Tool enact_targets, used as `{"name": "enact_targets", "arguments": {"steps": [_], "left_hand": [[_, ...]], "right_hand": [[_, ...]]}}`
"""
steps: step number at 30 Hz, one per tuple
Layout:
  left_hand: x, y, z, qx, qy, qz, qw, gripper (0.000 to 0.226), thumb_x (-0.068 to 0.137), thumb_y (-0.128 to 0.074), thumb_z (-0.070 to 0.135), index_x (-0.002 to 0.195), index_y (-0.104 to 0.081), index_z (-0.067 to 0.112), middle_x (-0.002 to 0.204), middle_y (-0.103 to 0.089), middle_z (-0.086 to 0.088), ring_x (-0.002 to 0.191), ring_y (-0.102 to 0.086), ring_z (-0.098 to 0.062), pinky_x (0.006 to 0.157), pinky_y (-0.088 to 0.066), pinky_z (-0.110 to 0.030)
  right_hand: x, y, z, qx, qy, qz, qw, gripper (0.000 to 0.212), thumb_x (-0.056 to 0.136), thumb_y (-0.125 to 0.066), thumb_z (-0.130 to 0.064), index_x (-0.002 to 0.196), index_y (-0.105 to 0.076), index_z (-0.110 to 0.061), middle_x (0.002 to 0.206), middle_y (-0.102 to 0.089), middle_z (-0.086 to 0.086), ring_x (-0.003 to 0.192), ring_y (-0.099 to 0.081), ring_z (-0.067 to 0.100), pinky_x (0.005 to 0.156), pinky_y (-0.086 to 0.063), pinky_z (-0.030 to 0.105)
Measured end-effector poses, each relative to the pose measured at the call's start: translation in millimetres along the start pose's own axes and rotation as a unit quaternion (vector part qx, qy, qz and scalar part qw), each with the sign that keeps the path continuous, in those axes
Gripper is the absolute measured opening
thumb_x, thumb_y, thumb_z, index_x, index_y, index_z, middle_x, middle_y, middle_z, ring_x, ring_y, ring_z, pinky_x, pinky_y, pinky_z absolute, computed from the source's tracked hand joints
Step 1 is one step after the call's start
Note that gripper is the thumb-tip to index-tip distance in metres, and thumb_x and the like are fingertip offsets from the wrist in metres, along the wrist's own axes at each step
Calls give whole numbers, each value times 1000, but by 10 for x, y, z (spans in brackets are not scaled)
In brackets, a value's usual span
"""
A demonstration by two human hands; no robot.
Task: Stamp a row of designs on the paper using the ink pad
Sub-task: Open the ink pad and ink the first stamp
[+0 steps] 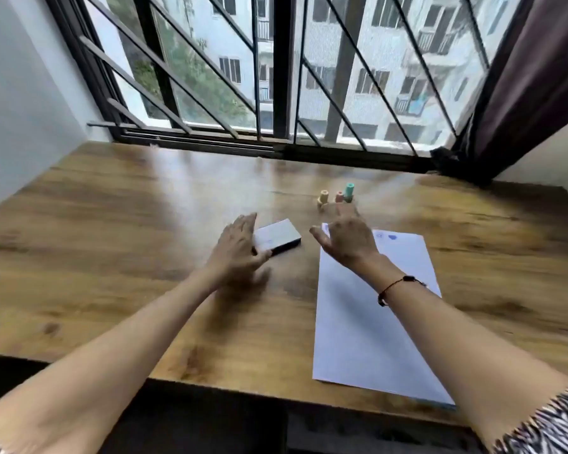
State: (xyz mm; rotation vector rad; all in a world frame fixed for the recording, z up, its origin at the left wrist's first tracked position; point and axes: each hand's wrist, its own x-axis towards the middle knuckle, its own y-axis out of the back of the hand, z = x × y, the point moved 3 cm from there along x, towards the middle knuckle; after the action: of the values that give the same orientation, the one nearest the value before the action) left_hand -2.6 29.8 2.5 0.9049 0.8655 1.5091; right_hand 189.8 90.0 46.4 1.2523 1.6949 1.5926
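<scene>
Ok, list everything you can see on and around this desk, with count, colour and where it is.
Table: one, brown wood, under the window.
Ink pad: one, white and closed, mid-table against the left hand.
Paper: one white sheet, right of the ink pad, with two small blue marks near its far edge.
Stamps: three, yellow, pink and green, standing beyond the paper.
Window: one, dark frame with bars, behind the table.
Curtain: one, dark, far right.
Bracelet: one, dark, right wrist.
Left hand: touching the ink pad.
Right hand: open, reaching toward the stamps.

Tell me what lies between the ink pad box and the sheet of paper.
Head view: bare wooden table lies between the ink pad box and paper; the right hand hovers above the paper's edge.
</scene>
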Motion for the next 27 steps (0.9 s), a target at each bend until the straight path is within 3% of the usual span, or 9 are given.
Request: {"name": "enact_targets", "arguments": {"steps": [4, 7, 14, 17, 19, 21, 23, 27], "left_hand": [[-157, -91, -107, -71, 68, 24, 995, 88, 75, -66, 26, 140, -13, 0, 143, -34, -21, 132, -30, -34, 110, -22, -37], [-151, -127, -82, -116, 65, 69, 989, 80, 72, -63, 13, 137, -19, -5, 124, -52, -26, 119, -43, -40, 103, -33, -42], [-248, -195, -173, -137, 65, 146, 978, 83, 72, -66, 15, 139, -18, 3, 124, -55, -15, 113, -46, -33, 94, -34, -32], [-315, -189, -231, -136, 64, 158, 976, 86, 70, -69, 20, 139, -19, 4, 122, -56, -15, 111, -47, -33, 92, -37, -35], [-382, -182, -279, -129, 63, 164, 976, 87, 70, -69, 21, 139, -19, 4, 119, -58, -13, 109, -48, -33, 90, -37, -35], [-432, -152, -327, -123, 59, 167, 976, 89, 68, -71, 22, 139, -19, 4, 119, -58, -13, 108, -47, -32, 89, -33, -30], [-472, -114, -365, -122, 54, 171, 976, 90, 67, -72, 19, 139, -20, 4, 119, -57, -14, 109, -47, -32, 89, -29, -26], [-566, -63, -413, -127, 33, 165, 978, 88, 67, -72, 16, 138, -22, 4, 118, -57, -15, 110, -48, -31, 92, -26, -19]], "right_hand": [[56, -268, -462, 16, -28, -94, 995, 70, 81, -49, -60, 115, -50, 1, 127, -49, 22, 120, -41, 37, 93, -41, 43], [90, -443, -662, 16, -48, -114, 992, 83, 75, -50, -68, 119, -47, 2, 124, -51, 21, 116, -41, 36, 98, -35, 41], [296, -545, -882, -19, -69, -174, 982, 84, 68, -61, -59, 125, -45, 0, 127, -46, 21, 119, -39, 36, 99, -38, 39], [315, -583, -907, -23, -56, -187, 980, 82, 66, -64, -58, 123, -48, -1, 125, -49, 23, 118, -41, 38, 98, -39, 40], [334, -591, -908, -8, -41, -192, 981, 77, 66, -62, -61, 113, -53, -1, 116, -55, 22, 110, -48, 37, 89, -42, 38], [408, -522, -857, 61, -30, -214, 974, 61, 67, -61, -63, 89, -58, -6, 87, -59, 15, 84, -53, 30, 66, -38, 33], [528, -427, -727, 223, -61, -269, 935, 49, 68, -63, -59, 68, -52, -12, 65, -46, 6, 60, -44, 21, 53, -29, 29], [655, -324, -429, 487, -146, -370, 778, 32, 74, -60, -47, 87, -61, -17, 70, -65, 3, 64, -61, 19, 68, -48, 27]]}}
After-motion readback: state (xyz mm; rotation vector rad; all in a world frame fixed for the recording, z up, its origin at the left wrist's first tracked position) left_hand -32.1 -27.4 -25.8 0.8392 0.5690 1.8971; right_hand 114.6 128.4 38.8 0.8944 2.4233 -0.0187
